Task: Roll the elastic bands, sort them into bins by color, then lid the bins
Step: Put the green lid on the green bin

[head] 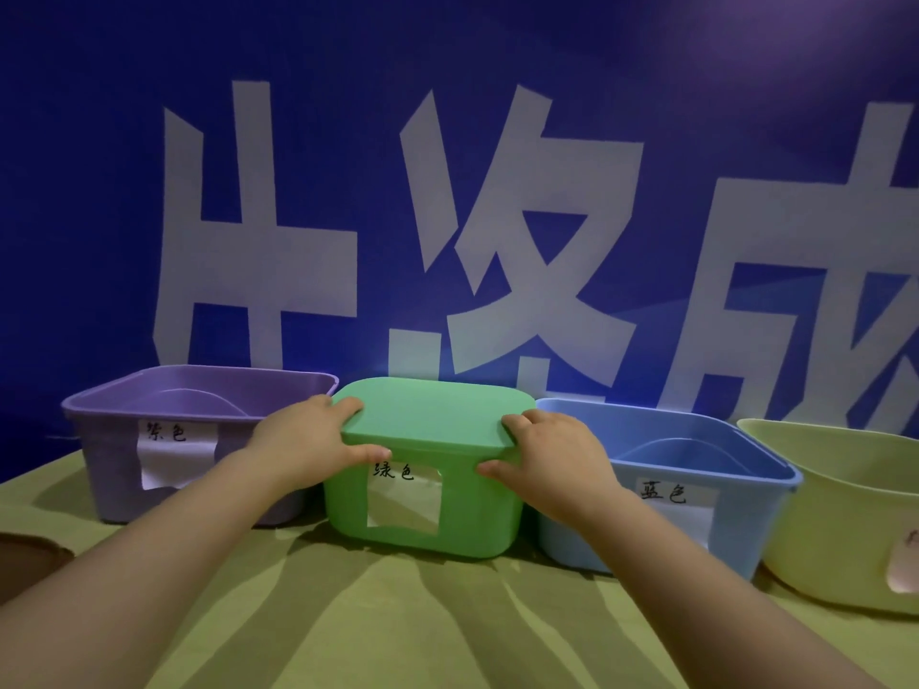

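Green plastic sits at the centre of the head view: a green lid (432, 410) lies flat across the top of the green bin (477, 519), and both hands hold it by its short ends. The left hand (303, 440) grips the lid's left end, its fingers (348, 406) curled over the top edge and its thumb (368, 452) tucked under the rim against the bin's front wall. The right hand (552, 455) mirrors it at the right end, with fingers (517, 421) bent onto the lid's top near the corner and the thumb (492, 468) pressed below the rim. Both forearms reach in bare from the lower corners. The green bin stands in the middle of a row of four on the desk (398, 614), which is covered by a creased yellow-green cloth. Just beside it on the left is the purple bin (114, 469), open-topped, and just beside it on the right is the blue bin (746, 529), also open-topped; what lies inside either cannot be made out from this angle. Further right, next to the blue one, stands a pale yellow bin (845, 514), cut off by the frame edge. Each bin carries a white paper label on its front wall with handwritten characters, the green bin's label (405, 494) showing between the two thumbs. A brown rounded object (25, 559) pokes in at the left edge of the desk. Behind the row hangs a deep blue backdrop (74, 191) with large white characters.
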A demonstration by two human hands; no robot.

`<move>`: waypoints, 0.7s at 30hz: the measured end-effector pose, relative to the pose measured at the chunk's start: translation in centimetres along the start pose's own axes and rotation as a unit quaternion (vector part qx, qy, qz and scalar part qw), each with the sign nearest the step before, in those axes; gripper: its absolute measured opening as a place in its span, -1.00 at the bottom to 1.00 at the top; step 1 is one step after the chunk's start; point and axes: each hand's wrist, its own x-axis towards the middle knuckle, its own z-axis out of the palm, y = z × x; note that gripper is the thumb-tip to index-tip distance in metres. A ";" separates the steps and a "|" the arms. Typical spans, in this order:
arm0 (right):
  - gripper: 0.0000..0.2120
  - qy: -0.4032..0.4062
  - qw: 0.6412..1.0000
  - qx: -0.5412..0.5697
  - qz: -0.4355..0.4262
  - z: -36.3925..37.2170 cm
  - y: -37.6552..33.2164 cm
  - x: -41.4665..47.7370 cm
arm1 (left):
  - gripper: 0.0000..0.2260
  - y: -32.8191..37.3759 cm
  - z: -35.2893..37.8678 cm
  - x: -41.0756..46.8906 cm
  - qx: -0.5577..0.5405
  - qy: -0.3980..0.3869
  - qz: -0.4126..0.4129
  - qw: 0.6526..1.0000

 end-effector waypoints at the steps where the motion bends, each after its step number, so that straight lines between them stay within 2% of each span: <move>1: -0.42 -0.004 1.000 0.008 0.001 -0.1 0.0 -0.1 | -0.31 0.0 -0.1 -0.1 -0.001 -0.003 0.001 1.000; 9: -0.39 -0.030 0.997 0.078 -0.004 -0.7 0.4 -0.1 | -0.33 0.5 -0.9 -1.3 0.010 -0.004 0.005 1.000; 15: -0.40 -0.014 0.998 0.040 -0.036 -0.8 0.7 -0.8 | -0.39 0.6 -2.2 -2.2 0.062 -0.017 0.023 0.998; 21: -0.37 -0.003 0.997 0.065 -0.032 -0.7 0.7 -1.9 | -0.35 0.6 -2.7 -2.3 0.084 -0.043 0.024 0.995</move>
